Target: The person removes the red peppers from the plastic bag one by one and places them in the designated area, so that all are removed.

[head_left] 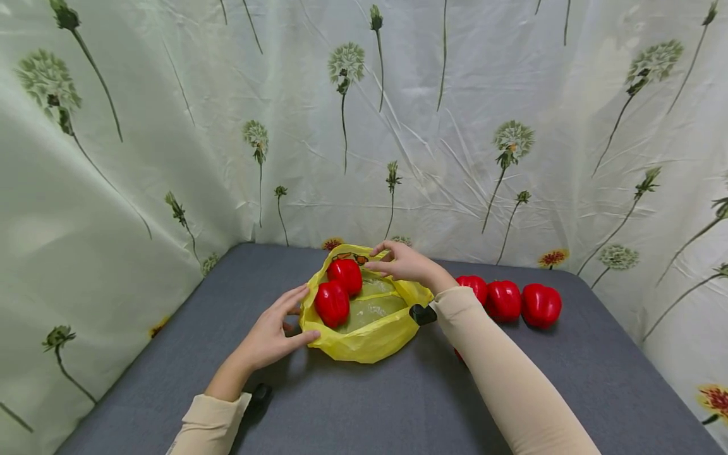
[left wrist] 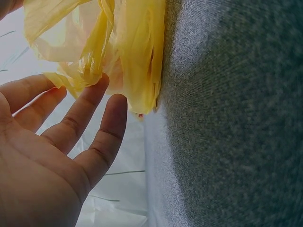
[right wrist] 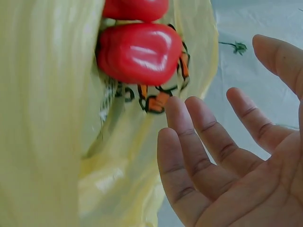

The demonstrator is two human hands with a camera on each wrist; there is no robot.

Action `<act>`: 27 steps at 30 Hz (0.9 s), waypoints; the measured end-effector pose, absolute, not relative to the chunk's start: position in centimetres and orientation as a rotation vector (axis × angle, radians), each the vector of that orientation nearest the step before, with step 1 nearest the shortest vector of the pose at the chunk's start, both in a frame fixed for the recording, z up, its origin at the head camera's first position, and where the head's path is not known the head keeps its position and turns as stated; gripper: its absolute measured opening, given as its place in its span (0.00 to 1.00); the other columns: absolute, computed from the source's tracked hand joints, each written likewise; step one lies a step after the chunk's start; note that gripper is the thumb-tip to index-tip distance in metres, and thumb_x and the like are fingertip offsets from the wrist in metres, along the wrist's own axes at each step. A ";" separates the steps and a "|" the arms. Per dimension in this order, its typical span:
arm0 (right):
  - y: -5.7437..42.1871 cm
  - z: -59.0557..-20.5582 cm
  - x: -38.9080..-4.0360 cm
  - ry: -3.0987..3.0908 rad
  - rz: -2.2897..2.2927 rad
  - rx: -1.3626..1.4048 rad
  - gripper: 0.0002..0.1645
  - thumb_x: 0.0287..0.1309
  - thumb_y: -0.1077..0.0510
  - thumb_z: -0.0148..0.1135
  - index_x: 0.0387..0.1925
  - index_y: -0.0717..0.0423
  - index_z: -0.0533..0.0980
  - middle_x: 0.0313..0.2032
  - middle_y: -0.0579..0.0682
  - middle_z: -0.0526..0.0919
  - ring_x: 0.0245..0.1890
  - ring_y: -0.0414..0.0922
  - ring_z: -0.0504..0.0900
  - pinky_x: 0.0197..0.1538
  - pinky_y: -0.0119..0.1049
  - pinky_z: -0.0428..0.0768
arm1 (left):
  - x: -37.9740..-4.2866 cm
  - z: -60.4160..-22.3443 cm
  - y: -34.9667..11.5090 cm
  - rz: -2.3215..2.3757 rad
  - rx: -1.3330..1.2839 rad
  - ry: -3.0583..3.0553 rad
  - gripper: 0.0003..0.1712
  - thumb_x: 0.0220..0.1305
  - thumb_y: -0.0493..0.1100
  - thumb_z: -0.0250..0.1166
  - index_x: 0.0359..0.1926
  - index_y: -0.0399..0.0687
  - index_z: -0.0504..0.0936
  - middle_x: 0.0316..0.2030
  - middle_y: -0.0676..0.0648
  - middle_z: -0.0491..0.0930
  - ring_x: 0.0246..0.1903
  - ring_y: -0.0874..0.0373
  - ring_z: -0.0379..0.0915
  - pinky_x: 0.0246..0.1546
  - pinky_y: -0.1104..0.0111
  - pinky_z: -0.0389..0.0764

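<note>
A yellow plastic bag [head_left: 364, 344] stands on the table with its mouth spread wide. Inside, on its left side, lie two red bell peppers [head_left: 332, 304], glossy and close together. My left hand [head_left: 273, 335] is at the bag's left side, fingertips and thumb against the plastic, the fingers fairly straight. In the left wrist view, the fingertips meet the crumpled yellow film. Over the far right part of the opening hovers my right hand [head_left: 406, 262], fingers spread and holding nothing. The right wrist view has one pepper [right wrist: 139, 54] just beyond those fingertips.
Right of the bag, a row of red bell peppers [head_left: 541, 306] sits on the grey table [head_left: 591, 379], partly hidden by my right sleeve. Another bit of red shows under that forearm. A curtain with dandelion prints [head_left: 421, 158] hangs behind the table's far edge.
</note>
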State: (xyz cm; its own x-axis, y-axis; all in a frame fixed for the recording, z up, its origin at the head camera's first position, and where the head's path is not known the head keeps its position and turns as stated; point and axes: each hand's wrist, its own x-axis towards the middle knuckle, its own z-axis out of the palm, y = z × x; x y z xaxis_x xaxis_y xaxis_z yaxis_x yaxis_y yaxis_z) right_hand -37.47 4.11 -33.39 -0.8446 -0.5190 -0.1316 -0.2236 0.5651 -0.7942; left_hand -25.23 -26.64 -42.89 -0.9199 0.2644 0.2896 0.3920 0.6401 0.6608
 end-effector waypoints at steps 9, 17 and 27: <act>1.7 -34.1 -37.5 2.413 -1.128 -0.617 0.31 0.77 0.46 0.63 0.70 0.59 0.70 0.61 0.66 0.83 0.56 0.58 0.86 0.53 0.44 0.84 | -25.2 -42.8 -26.7 -1.143 -0.545 -2.694 0.50 0.64 0.54 0.78 0.81 0.42 0.67 0.80 0.39 0.65 0.59 0.42 0.83 0.49 0.59 0.87; 0.1 -34.4 -37.3 2.366 -1.091 -0.574 0.36 0.75 0.43 0.65 0.74 0.56 0.68 0.61 0.62 0.82 0.60 0.63 0.85 0.63 0.53 0.85 | -25.3 -42.9 -26.7 -1.156 -0.536 -2.708 0.51 0.65 0.55 0.78 0.81 0.43 0.66 0.80 0.39 0.64 0.60 0.41 0.82 0.50 0.54 0.89; -1.5 -35.1 -36.8 2.270 -1.095 -0.541 0.39 0.73 0.45 0.68 0.76 0.53 0.65 0.66 0.59 0.77 0.60 0.64 0.85 0.62 0.58 0.85 | -25.3 -42.8 -26.7 -1.157 -0.546 -2.704 0.51 0.65 0.54 0.77 0.81 0.42 0.66 0.81 0.39 0.64 0.60 0.40 0.82 0.50 0.54 0.88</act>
State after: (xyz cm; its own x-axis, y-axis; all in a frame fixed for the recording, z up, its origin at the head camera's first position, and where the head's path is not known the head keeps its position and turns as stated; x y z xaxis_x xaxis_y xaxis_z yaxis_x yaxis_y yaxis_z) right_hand -36.84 -1.54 -35.11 -0.7637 -0.5681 -0.3067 -0.1136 0.5859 -0.8024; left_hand -25.27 -26.73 -42.77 -0.9226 0.2700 0.2757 0.3858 0.6364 0.6680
